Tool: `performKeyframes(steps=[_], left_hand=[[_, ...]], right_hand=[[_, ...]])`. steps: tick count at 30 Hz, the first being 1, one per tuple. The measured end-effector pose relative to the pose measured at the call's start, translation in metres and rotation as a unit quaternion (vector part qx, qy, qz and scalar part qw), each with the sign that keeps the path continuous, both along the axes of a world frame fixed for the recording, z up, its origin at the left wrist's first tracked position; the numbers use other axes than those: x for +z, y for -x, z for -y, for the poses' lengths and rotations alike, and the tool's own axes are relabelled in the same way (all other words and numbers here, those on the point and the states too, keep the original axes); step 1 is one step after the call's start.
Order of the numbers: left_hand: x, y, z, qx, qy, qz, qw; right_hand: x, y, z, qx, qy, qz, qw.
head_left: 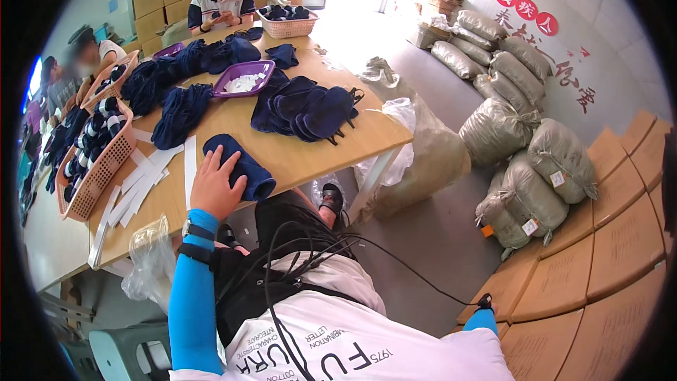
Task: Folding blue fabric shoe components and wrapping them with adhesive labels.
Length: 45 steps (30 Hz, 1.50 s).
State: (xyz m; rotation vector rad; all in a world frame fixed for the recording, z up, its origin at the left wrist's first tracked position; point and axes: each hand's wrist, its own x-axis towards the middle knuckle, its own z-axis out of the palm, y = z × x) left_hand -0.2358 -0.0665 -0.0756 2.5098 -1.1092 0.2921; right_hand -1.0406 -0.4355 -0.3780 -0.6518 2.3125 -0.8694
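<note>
My left hand point(215, 185), in a blue sleeve with a black wrist strap, lies on a rolled navy fabric piece point(248, 169) near the front of the wooden table point(303, 159). Its fingers reach over the roll and the thumb presses against the roll's side. Of my right arm only a bit of blue sleeve point(481, 320) shows at the lower right, with a black cable running to it; the hand itself is hidden. Beyond the roll sits a pile of navy eye masks point(310, 109).
White paper strips point(141, 183) and a pink basket point(92, 162) of rolled pieces lie to the left. A purple tray point(243, 77) stands further back. A clear plastic bag point(151, 247) hangs off the near edge. Grey sacks point(508, 127) and flat cardboard boxes point(599, 240) fill the right. Other people sit at the far end.
</note>
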Motion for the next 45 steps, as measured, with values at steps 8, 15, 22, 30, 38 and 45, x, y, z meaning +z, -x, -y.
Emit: performKeyframes(steps=[8,15,22,30,38,45], left_hand=[[-0.002,0.001,0.007,-0.018,0.012,0.014,1.0],[0.002,-0.001,-0.007,0.0,0.023,0.019,1.0],[0.001,0.009,0.011,-0.036,0.109,0.056,0.992],[0.045,0.048,0.005,-0.212,0.12,0.203,0.948],[0.049,0.082,0.021,-0.369,0.092,0.174,0.908],[0.054,0.09,0.006,-0.384,0.032,0.129,0.914]], right_hand=[[0.008,-0.008,0.013,-0.124,0.088,0.156,0.976],[-0.003,0.0,-0.013,-0.146,0.119,0.062,0.98],[0.005,0.045,0.048,-0.095,0.166,-0.017,0.981],[0.075,-0.115,0.045,-0.108,0.245,-0.116,0.956],[0.225,-0.331,0.085,0.371,0.57,-0.039,0.732],[0.396,-0.523,-0.123,0.733,0.567,0.037,0.373]])
